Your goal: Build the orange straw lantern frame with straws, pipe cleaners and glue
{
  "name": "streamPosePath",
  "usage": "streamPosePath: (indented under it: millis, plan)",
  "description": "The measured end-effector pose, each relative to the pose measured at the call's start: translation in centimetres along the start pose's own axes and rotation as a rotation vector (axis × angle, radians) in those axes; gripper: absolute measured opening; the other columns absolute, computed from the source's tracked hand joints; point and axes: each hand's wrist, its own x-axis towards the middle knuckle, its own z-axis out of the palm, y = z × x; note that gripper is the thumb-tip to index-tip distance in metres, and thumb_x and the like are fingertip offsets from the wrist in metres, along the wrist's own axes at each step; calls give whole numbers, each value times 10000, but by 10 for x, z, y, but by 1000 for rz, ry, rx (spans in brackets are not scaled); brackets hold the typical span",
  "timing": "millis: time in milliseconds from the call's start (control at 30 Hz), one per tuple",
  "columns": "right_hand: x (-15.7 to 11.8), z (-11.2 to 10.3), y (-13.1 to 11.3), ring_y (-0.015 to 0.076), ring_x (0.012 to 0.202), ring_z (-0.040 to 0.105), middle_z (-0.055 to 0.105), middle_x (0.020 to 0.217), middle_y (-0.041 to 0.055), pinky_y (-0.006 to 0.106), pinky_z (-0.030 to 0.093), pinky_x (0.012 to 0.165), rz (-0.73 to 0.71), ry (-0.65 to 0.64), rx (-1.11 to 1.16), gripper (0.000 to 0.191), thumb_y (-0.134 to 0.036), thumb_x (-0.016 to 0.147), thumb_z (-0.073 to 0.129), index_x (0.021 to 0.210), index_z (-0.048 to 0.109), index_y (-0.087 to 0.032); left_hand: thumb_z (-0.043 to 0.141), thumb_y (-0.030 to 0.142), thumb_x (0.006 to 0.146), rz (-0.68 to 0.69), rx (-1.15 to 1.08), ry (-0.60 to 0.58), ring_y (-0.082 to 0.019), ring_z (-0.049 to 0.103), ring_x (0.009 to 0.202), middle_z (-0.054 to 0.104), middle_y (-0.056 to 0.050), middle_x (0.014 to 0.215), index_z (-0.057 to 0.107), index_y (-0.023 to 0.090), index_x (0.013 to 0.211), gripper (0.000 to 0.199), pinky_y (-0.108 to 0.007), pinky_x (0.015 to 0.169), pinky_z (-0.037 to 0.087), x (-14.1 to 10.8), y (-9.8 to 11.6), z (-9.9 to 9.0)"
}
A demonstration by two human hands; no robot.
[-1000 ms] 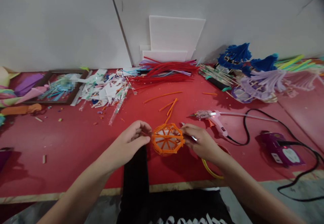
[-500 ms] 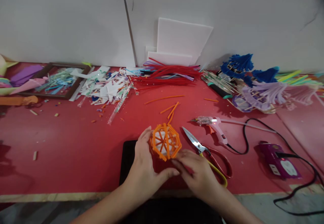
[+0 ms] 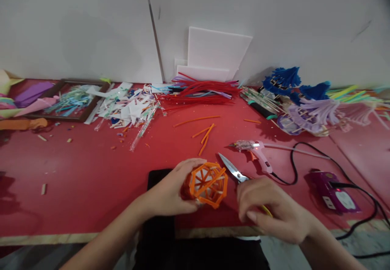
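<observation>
Left of the scissors [image 3: 232, 167], left hand [image 3: 174, 190] fingers clasp orange lattice [image 3: 225, 188]; right hand [image 3: 276, 207] fingers curl, hold unclear; purple box [image 3: 330, 194] marking unreadable.

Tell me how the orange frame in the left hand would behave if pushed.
The orange frame is probably light, being thin bars with open gaps. Those slim bars may bend if pressed hard. Its many-sided rim suggests it might rock or roll on its side.
</observation>
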Motion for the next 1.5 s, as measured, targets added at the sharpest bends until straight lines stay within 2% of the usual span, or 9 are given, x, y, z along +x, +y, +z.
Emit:
streamPosePath:
  millis: [200,300,500,600,700,800,1033,1167,1500]
  plan:
    - [22,-5,4,122,548,559,681,683,35,243,425,505,460,411,157,235,-361,859,558,748,675,-190,629,146,757,67,50,-151,-285,308,1441,355,-138,1510,349,236,1413,719,-506,1179,301,8,-3,-33]
    - [35,6,8,94,514,485,596,636,-1,229,371,480,523,423,313,294,-465,830,605,744,646,-186,602,119,736,60,69,-204,-301,236,1470,316,-146,1525,344,227,1411,731,-536,1187,252,8,-7,-36]
    - [49,18,8,72,475,405,466,566,-50,223,289,435,486,385,393,308,-469,795,642,692,583,-186,547,125,667,-80,-224,-311,-281,229,1480,195,-131,1600,9,257,1514,1013,-521,1173,270,-2,-13,-43]
    - [53,21,7,73,473,398,454,555,-55,228,275,435,463,415,406,299,-453,779,650,668,561,-191,549,228,704,-112,-321,-191,-281,187,1491,230,-79,1594,219,254,1481,845,-521,1187,223,6,-9,-52]
    - [53,24,7,80,468,397,464,560,-53,234,285,439,455,446,406,261,-441,797,621,715,585,-195,471,327,859,-162,-206,0,-254,400,1379,469,-76,1448,502,222,1297,451,-470,1160,294,25,4,-57]
    - [43,19,11,107,531,475,577,669,-10,250,373,504,461,533,221,236,-426,838,566,816,625,-199,454,404,926,-213,-16,44,-222,604,1103,652,-88,1184,592,186,1140,336,-391,989,463,44,20,-57]
    - [-20,-28,70,260,816,584,635,964,141,426,487,751,665,901,-693,418,-511,756,562,991,618,-170,515,329,912,-48,272,-43,-201,595,1005,661,-55,1076,613,185,1035,213,-371,925,466,58,46,-50]
    - [-43,-40,100,276,794,611,654,986,167,468,494,786,803,780,-695,521,-575,712,545,1008,634,-156,468,251,920,-29,602,123,-239,555,945,638,-66,972,614,166,885,173,-451,903,457,46,69,-42]
    - [-39,-38,116,313,829,630,681,858,159,455,478,761,730,792,-597,383,-570,794,505,814,612,-203,525,243,860,-48,763,121,-320,513,1137,578,-139,1222,652,146,896,163,-522,938,488,25,76,-24]
